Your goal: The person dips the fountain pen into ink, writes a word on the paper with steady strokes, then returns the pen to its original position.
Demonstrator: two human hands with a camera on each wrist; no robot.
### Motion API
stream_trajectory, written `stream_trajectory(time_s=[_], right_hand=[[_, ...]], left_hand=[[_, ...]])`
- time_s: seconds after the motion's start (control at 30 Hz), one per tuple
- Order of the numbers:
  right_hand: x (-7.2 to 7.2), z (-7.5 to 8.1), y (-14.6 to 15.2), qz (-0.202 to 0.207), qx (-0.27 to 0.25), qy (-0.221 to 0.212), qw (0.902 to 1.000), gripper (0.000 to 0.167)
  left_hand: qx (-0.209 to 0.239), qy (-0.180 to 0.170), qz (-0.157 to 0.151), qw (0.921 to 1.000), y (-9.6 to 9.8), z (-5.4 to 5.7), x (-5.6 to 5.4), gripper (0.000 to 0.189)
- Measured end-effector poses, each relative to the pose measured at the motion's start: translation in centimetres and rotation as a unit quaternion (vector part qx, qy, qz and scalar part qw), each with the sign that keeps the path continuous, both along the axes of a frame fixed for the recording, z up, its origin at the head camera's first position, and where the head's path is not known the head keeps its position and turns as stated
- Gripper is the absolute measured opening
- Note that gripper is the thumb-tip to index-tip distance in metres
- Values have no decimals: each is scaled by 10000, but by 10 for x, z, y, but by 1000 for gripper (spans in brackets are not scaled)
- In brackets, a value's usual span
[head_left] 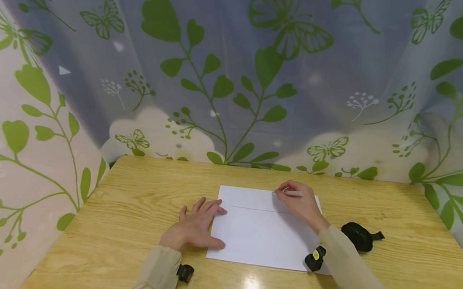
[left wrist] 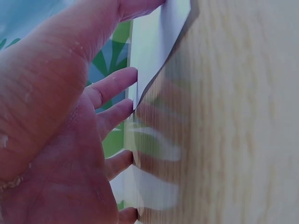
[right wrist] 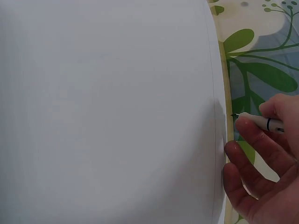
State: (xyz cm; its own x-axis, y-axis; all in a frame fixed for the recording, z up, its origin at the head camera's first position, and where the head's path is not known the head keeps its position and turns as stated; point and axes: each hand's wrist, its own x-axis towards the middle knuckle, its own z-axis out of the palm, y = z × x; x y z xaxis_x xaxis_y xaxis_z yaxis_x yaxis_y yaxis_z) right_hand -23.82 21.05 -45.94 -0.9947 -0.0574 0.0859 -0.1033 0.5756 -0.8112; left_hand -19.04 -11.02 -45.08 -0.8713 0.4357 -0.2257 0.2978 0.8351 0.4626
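A white sheet of paper lies on the wooden table, with a thin line drawn across its upper part. My right hand pinches a white pen over the sheet's top edge. In the right wrist view the pen shows a dark band and a thin dark tip, held between thumb and fingers. My left hand rests at the sheet's left edge, fingers spread, thumb and fingertips on the paper. The left wrist view shows the left hand's fingertips down against the paper and tabletop.
A black pouch-like object with a short strap lies right of the sheet, close to the right sleeve. Small dark wrist devices sit at both cuffs. A curtain with green leaves and butterflies hangs behind the table and along its sides.
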Motion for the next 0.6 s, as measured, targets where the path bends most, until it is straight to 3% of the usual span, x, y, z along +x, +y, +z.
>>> stream_trajectory(time_s=[0.6], right_hand=[[-5,-2,-4,-73,310,183,9993,13]], left_hand=[[-39,-26,11,10000,0,0,-1,74]])
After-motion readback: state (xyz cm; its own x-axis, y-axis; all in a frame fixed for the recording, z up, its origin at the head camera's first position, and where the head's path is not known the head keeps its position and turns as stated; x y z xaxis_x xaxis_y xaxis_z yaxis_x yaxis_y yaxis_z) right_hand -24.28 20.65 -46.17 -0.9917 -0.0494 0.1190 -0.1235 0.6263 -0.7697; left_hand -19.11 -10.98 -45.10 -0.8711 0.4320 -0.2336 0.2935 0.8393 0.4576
